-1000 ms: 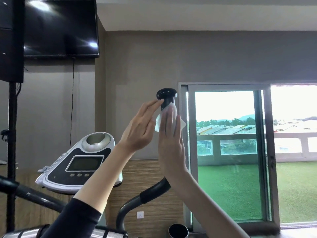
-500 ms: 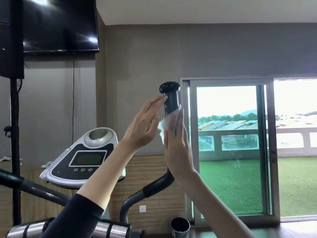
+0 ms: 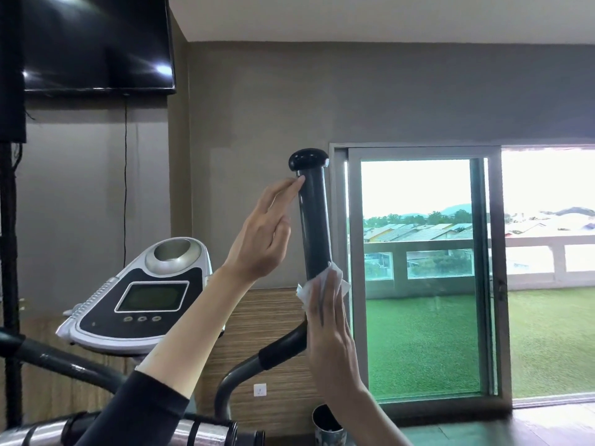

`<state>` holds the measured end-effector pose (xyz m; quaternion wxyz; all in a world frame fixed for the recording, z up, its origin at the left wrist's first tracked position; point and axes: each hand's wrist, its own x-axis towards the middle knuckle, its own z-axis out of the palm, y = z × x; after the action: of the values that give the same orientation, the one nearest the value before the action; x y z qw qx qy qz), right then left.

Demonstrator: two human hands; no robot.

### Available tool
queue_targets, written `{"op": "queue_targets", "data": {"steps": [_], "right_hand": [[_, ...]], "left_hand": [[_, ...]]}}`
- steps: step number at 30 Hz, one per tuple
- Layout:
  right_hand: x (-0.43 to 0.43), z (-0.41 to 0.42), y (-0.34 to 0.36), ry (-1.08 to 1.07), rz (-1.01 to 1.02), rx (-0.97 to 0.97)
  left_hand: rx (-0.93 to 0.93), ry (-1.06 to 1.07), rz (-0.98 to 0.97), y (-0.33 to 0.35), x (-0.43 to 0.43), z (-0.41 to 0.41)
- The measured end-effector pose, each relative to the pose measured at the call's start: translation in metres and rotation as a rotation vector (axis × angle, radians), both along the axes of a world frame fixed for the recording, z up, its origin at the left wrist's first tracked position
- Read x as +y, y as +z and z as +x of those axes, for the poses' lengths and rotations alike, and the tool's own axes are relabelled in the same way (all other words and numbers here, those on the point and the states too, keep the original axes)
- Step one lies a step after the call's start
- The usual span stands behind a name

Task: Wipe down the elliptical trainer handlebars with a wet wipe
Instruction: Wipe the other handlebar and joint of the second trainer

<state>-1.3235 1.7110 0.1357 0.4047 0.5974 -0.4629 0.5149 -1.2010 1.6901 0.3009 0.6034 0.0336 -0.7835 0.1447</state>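
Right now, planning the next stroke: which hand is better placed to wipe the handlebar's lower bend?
Likely right. The right hand presses the wet wipe flat on the handlebar just above that bend; the left hand only touches the top, bare.

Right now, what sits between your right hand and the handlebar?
The white wet wipe, pressed flat by the right hand against the lower part of the handlebar, as the head view shows.

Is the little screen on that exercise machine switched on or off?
It looks off. The console screen is a blank grey-green panel with no digits, symbols or glow. A dim standby mode cannot be ruled out.
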Motion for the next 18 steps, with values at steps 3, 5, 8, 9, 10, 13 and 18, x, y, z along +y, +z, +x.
{"op": "queue_targets", "data": {"steps": [3,5,8,9,10,13,18], "right_hand": [[0.005,0.002,0.013,0.015,0.007,-0.047],[0.007,0.002,0.032,0.000,0.013,-0.101],[0.010,0.002,0.060,0.074,0.005,-0.148],[0.010,0.003,0.065,0.102,0.001,-0.131],[0.010,0.004,0.065,0.122,-0.003,-0.109],[0.008,0.003,0.046,0.181,0.002,-0.063],[-0.005,-0.007,-0.008,0.262,-0.004,-0.073]], "left_hand": [[0.000,0.007,0.010,-0.002,-0.001,-0.002],[-0.004,0.029,0.007,-0.004,0.000,-0.002],[-0.022,0.062,-0.019,-0.008,0.001,-0.002],[-0.032,0.070,-0.025,-0.010,-0.001,-0.002],[-0.043,0.076,-0.029,-0.012,-0.003,-0.001],[-0.074,0.082,-0.038,-0.019,-0.008,-0.001],[-0.101,0.071,-0.022,-0.025,-0.012,-0.001]]}}
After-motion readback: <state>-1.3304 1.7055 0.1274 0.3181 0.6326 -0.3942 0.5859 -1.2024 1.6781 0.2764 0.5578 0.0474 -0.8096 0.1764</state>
